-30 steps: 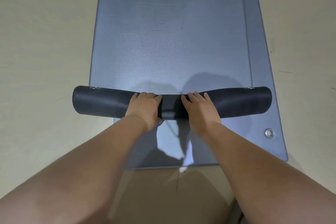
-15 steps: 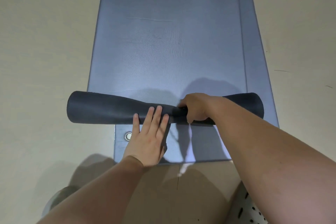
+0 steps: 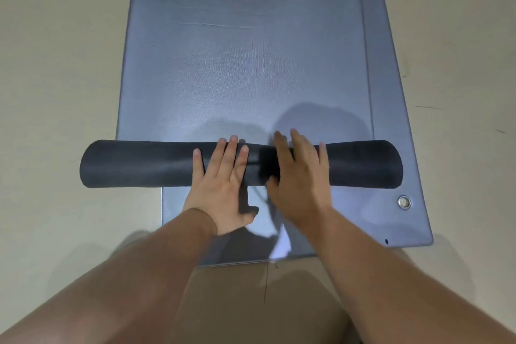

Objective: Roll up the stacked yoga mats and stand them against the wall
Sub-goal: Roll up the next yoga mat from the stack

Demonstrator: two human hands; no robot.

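Pale beige floor point(image 3: 55, 64) runs all round two blue-grey mats laid one on the other. The top mat point(image 3: 245, 64) stretches flat toward the far end, and its near end is wound into a dark roll point(image 3: 145, 165) lying crosswise, its left end jutting out over the floor. The lower mat point(image 3: 391, 148) shows along the right edge and at the near end, where a metal eyelet point(image 3: 404, 201) sits just near of the roll's right end. The left hand point(image 3: 220, 184) lies flat on the middle of the roll, fingers straight. The right hand point(image 3: 301, 184), slightly blurred, rests beside it, fingers spread over the top, gripping nothing. The roll is squeezed narrower between them
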